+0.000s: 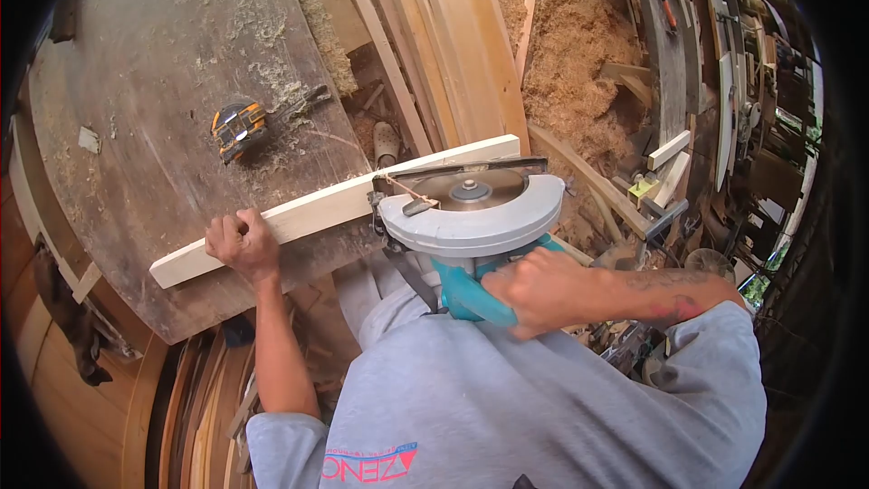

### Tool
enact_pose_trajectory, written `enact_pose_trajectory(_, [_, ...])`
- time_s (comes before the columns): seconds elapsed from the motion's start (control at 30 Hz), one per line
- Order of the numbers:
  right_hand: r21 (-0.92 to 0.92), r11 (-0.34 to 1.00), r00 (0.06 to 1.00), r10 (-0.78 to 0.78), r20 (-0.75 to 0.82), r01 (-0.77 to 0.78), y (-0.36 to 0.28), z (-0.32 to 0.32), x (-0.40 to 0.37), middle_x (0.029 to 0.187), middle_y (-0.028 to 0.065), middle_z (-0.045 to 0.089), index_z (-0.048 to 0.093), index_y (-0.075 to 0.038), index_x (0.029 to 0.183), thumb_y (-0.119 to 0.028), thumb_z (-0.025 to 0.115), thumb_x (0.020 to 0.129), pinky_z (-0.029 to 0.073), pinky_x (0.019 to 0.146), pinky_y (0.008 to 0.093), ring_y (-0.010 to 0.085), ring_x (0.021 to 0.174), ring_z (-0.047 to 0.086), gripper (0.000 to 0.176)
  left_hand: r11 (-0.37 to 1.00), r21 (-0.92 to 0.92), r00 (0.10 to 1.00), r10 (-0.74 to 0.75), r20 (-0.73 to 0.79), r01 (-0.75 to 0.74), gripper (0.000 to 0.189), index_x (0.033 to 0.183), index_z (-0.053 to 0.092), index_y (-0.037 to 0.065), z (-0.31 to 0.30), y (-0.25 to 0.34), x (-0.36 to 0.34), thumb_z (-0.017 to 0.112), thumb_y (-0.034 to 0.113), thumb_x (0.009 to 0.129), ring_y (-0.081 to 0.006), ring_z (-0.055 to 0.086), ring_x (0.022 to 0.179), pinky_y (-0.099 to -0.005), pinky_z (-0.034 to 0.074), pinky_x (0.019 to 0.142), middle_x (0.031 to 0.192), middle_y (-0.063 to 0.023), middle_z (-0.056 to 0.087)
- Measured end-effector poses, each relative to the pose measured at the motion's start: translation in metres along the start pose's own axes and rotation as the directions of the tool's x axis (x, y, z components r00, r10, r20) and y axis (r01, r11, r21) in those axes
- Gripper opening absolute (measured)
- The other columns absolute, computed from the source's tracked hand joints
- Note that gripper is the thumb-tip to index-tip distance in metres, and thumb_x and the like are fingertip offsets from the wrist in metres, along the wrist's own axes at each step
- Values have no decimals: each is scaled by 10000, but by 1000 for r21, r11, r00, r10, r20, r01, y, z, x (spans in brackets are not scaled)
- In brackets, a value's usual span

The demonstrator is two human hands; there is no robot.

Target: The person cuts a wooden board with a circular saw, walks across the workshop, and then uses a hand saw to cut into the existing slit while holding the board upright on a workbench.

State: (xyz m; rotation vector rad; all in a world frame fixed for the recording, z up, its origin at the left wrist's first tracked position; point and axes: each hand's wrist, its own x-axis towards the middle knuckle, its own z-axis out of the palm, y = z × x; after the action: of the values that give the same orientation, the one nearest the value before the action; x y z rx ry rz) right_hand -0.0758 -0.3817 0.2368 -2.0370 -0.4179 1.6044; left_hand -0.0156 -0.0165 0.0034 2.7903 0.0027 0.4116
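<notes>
"Circular saw [480, 229] is sitting on the right-hand part of a pale board [328, 205], anyone else seeing that? Right hand [539, 290] is wrapping right round its teal handle [471, 292], fingers closed up snug."

"Yep. And the left hand [243, 244] is curling over the board near its left end, fist bunched tight on the wood."

"What's the saw looking like up close?"

"Fat silver-grey guard curving round the near side, and a round blade [500, 188] showing its flat face, hub bolt in the middle. Can't tell if it's spinning. The dark base edge is running along the board. The board's looking clean and straight, almost cream."

"Any brand on the saw?"

"Nothing I'm managing to read. The grey shirt [507, 389] is showing pinkish-red letters, upside down from here. I'm making out Z, E, N, and there's a blue strip with lettering too small to read."

"And the bench?"

"Brown, scuffed workbench [136, 81], shavings scattering all over it. The board is slanting across its near corner, right end sticking out past the edge. An orange-and-black tape measure [239, 129] is lying beyond the left hand."

"Messy shop, lol."

"Totally. Long planks [457, 36] are stretching away past the saw, sawdust [568, 45] is heaping up beside them, and offcuts [668, 150] are piling at the right."
</notes>
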Motion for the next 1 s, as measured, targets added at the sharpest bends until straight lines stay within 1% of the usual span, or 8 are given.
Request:
enact_pose_trajectory(0.13, [35, 999, 999, 6, -35, -4, 0, 4, 0, 759, 245, 687, 613, 8, 967, -172, 717, 659, 564, 705, 525, 441, 755, 698, 371, 999, 11, 999, 39, -11, -39, 254, 616, 444, 106, 0, -1, -1, 635, 45, 773, -268, 513, 706, -416, 366, 743, 677, -37, 487])
enact_pose_trajectory(0.27, [22, 999, 999, 32, -12, -32, -1, 2, 1, 760, 239, 691, 618, 0, 954, -172, 708, 658, 564, 702, 522, 443, 756, 697, 355, 999, 10, 999, 41, -19, -41, 256, 615, 442, 107, 2, -4, 0, 636, 48, 772, -269, 518, 708, -415, 363, 736, 676, -37, 487])
enact_pose_trajectory(0.37, [18, 1000, 998, 9, -66, -8, 3, 4, 0, 760, 233, 692, 617, -6, 933, -166, 698, 654, 565, 691, 525, 442, 746, 696, 332, 999, 6, 999, 33, -13, -33, 257, 615, 439, 106, 0, -2, 0, 636, 47, 769, -268, 518, 706, -414, 362, 732, 675, -37, 486])
enact_pose_trajectory(0.47, [-4, 1000, 999, 14, -41, -14, 4, 3, 1, 755, 230, 691, 609, -4, 918, -167, 699, 649, 564, 671, 529, 440, 726, 693, 327, 1000, -5, 999, 26, -18, -26, 254, 615, 441, 107, 1, -2, 0, 635, 44, 766, -270, 518, 708, -415, 362, 734, 676, -37, 486])
enact_pose_trajectory(0.63, [11, 999, 994, -52, -92, 53, 10, 6, -1, 727, 222, 681, 603, -4, 899, -163, 703, 653, 565, 638, 517, 428, 683, 688, 310, 1000, -2, 1000, 22, -10, -22, 255, 615, 440, 108, -1, 1, 1, 635, 41, 763, -272, 515, 708, -418, 361, 739, 678, -38, 486])
enact_pose_trajectory(0.77, [0, 998, 993, -66, -103, 66, 14, 8, 1, 715, 216, 678, 603, -6, 891, -163, 704, 655, 564, 623, 511, 422, 664, 686, 302, 1000, -9, 1000, 14, -3, -14, 259, 614, 437, 106, -1, 0, 1, 638, 42, 764, -273, 510, 707, -420, 363, 747, 680, -40, 484])
enact_pose_trajectory(0.83, [-24, 997, 989, -75, -126, 73, 17, 10, 0, 669, 166, 647, 576, -50, 883, -202, 734, 666, 545, 593, 496, 396, 616, 661, 308, 1000, -5, 1000, 11, 4, -11, 258, 615, 438, 106, -2, 1, 0, 639, 43, 765, -273, 510, 709, -420, 365, 750, 680, -41, 484])
enact_pose_trajectory(1.0, [-16, 997, 988, -81, -128, 80, 19, 10, 1, 663, 165, 643, 577, -48, 866, -198, 733, 662, 541, 585, 491, 391, 607, 658, 297, 1000, -4, 1000, 16, 4, -16, 254, 618, 445, 104, 0, -3, 0, 641, 47, 768, -273, 509, 711, -422, 371, 756, 684, -41, 490])
